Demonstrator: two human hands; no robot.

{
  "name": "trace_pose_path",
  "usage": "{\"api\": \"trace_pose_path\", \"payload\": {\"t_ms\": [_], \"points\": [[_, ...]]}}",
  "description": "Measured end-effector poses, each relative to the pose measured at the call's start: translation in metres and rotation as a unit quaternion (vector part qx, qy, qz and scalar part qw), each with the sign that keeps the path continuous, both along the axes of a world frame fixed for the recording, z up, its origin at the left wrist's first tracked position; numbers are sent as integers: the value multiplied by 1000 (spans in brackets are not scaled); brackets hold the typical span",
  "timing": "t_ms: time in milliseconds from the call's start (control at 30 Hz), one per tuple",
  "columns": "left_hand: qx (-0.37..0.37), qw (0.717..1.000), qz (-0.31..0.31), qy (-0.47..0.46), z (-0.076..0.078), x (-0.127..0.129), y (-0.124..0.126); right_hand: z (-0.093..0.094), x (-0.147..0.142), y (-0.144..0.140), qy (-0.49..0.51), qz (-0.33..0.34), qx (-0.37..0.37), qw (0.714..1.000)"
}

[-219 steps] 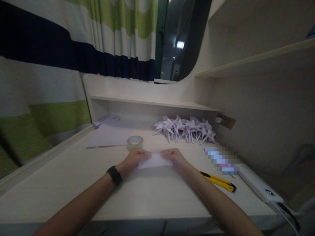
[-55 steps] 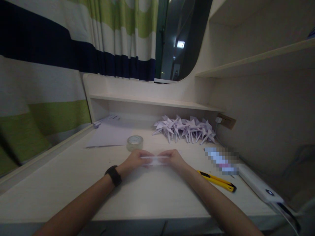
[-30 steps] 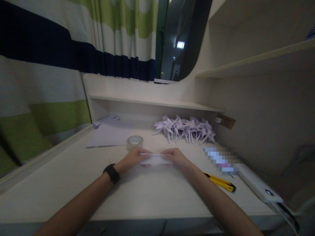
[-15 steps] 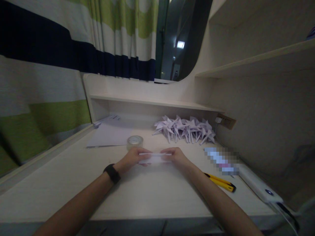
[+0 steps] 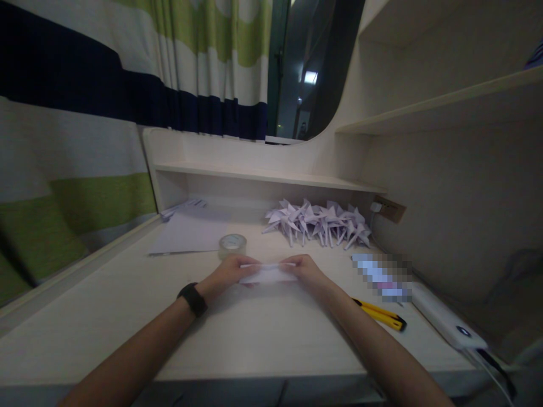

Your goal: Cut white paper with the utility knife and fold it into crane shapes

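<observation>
A strip of white paper (image 5: 268, 275) is stretched between my two hands, low over the middle of the desk, its upper edge folded or curled. My left hand (image 5: 232, 271), with a dark band at the wrist, pinches its left end. At the other end my right hand (image 5: 304, 270) grips it between thumb and fingers. Just behind my left hand stands a roll of clear tape (image 5: 233, 244). Farther back on the right lies a bunch of folded white paper pinwheels (image 5: 318, 221) on paper sticks.
White sheets (image 5: 186, 229) lie at the back left, with folded paper pieces behind them. A yellow and black utility knife (image 5: 382, 316) rests beside my right forearm. Farther right are a pixelated object (image 5: 379, 277) and a white power strip (image 5: 447, 316) with cables. A shelf (image 5: 263, 174) spans the back.
Both hands stay in nearly the same place. The paper's upper edge looks slightly more crumpled, and my fingers have shifted a little along it.
</observation>
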State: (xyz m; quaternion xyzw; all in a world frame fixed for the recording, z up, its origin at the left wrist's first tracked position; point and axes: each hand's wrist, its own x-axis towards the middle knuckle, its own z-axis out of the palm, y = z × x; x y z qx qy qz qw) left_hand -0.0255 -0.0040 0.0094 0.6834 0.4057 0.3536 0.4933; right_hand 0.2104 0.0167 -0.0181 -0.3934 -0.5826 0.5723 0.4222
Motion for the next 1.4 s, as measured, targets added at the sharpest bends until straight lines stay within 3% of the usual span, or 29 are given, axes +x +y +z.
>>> {"api": "trace_pose_path", "payload": {"t_ms": [300, 600, 800, 1133, 1400], "points": [[11, 1000, 9, 18, 0, 0, 0, 6, -4, -3, -29, -34, 14, 999], [-8, 1000, 27, 7, 1, 2, 0, -1, 1, 1, 8, 17, -8, 1000], [-26, 999, 22, 8, 1, 1, -1, 4, -1, -2, -22, -23, 6, 999], [-22, 999, 26, -14, 2, 1, 0, -3, 1, 3, 13, -23, 0, 1000], [-71, 996, 22, -43, -10, -1, 6, 0, 2, 2, -41, -37, 53, 997]]}}
